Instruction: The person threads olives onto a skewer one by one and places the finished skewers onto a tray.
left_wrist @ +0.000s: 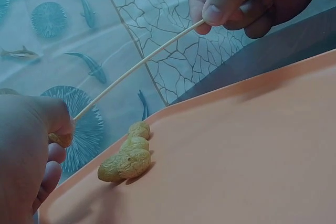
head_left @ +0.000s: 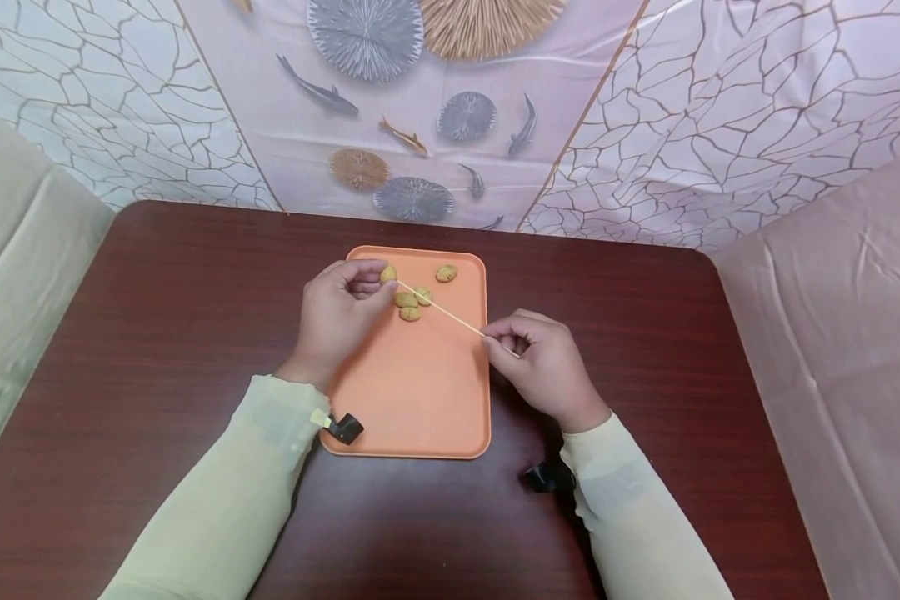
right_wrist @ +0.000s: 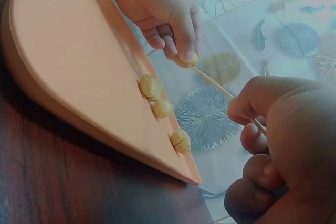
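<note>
My left hand (head_left: 345, 304) is pinching a wrinkly, yellow-brown nugget (head_left: 388, 273) at 11 o'clock over the orange tray (head_left: 412, 387). A skinny pale stick (head_left: 450, 313) runs from there toward 4, pinched in my right hand (head_left: 536, 360). Three more nuggets (head_left: 407, 299) sit around 12.

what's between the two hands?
A thin stick spans from left hand to right hand; the head view shows it crossing over the tray.
</note>
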A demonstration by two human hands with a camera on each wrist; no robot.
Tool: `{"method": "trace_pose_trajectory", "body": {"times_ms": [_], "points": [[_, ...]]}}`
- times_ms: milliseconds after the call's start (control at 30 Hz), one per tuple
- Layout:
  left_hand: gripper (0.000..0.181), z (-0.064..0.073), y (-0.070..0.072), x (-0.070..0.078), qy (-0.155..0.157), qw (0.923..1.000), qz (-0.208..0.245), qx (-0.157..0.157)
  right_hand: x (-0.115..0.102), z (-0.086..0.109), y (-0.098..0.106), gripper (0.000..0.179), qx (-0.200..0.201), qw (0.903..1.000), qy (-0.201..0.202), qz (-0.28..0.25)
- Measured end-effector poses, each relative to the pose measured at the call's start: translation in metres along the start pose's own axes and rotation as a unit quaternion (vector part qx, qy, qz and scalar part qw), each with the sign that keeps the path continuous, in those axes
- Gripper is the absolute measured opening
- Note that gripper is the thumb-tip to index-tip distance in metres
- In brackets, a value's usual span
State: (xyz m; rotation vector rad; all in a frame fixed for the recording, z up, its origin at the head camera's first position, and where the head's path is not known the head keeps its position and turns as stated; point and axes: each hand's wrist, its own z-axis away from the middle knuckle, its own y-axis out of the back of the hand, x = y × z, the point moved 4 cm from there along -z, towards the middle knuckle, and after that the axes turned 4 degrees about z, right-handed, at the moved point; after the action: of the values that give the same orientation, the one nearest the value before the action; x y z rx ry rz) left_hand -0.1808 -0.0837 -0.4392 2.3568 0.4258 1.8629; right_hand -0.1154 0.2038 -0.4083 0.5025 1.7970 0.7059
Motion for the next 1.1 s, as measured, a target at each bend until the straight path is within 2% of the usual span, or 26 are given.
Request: {"method": "trace_pose_trajectory", "body": {"times_ms": [567, 1100], "points": [[0.027, 0.002, -0.002, 0.011, 0.007, 0.9998, 0.016, -0.012, 0.005, -0.002, -0.001, 0.004, 0.015, 0.9996, 0.013, -0.018], [0.026, 0.008, -0.009, 0.018, -0.008, 0.9998, 0.014, -0.008, 0.007, -0.001, -0.003, 0.004, 0.022, 0.9993, 0.014, -0.028]]}}
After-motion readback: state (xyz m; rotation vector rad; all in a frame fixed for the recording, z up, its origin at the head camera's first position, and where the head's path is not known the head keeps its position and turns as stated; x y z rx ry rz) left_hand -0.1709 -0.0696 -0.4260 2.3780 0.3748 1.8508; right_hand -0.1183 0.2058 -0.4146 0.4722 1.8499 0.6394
